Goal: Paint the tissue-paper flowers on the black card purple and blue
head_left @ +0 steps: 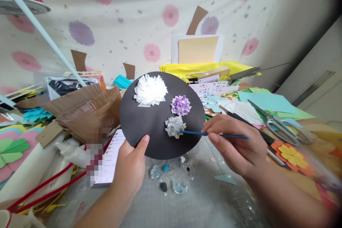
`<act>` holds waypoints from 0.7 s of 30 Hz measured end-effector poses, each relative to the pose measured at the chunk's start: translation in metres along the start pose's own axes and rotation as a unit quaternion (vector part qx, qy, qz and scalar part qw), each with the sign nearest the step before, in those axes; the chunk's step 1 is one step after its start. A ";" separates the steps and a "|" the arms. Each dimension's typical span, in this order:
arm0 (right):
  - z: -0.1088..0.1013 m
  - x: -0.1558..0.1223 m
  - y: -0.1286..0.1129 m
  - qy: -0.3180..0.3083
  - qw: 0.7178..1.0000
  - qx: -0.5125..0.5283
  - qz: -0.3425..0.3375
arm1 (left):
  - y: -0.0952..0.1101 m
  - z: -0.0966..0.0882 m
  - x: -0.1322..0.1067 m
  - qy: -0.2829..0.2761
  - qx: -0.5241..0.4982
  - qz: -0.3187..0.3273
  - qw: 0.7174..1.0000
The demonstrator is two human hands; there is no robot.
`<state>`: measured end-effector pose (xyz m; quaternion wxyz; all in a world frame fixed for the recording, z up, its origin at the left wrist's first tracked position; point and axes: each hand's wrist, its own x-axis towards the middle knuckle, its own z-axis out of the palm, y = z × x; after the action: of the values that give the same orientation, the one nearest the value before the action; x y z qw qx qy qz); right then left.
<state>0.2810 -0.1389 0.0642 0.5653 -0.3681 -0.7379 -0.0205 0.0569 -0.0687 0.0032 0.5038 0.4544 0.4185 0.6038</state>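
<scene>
Apparently the purple paper flower (181,105) on the black disc (145,123) is coloured, the white flower (151,89) by its top edge bare. Fingers of the right hand (237,144) pinch a brush (192,133) at the greyish flower (174,127), perhaps unfinished; those of the left hand (130,164) clasp the disc above the table (139,208).

The black disc (140,124) is flat and smooth, held up with its face tilted toward the viewer. On it there are three ruffled flowers: the big white flower (151,89) at upper left, the smaller purple-and-white flower (181,105) at right, and the greyish flower (174,125) just below. The thin blue brush (195,133) lies almost level, its tip meeting the greyish flower's right side.
</scene>
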 end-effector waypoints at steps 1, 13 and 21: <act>0.000 0.000 0.000 0.006 1.000 0.001 0.001 | 0.000 0.000 0.000 0.006 0.001 -0.001 1.000; -0.002 -0.007 0.001 0.050 0.998 -0.018 -0.018 | -0.003 -0.001 -0.001 0.003 0.050 0.023 0.998; -0.002 -0.003 0.000 0.008 0.997 -0.053 -0.048 | -0.003 -0.003 0.000 -0.011 0.075 0.045 0.996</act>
<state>0.2827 -0.1412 0.0619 0.5492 -0.3613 -0.7482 -0.0896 0.0541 -0.0683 -0.0002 0.4451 0.5162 0.4357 0.5878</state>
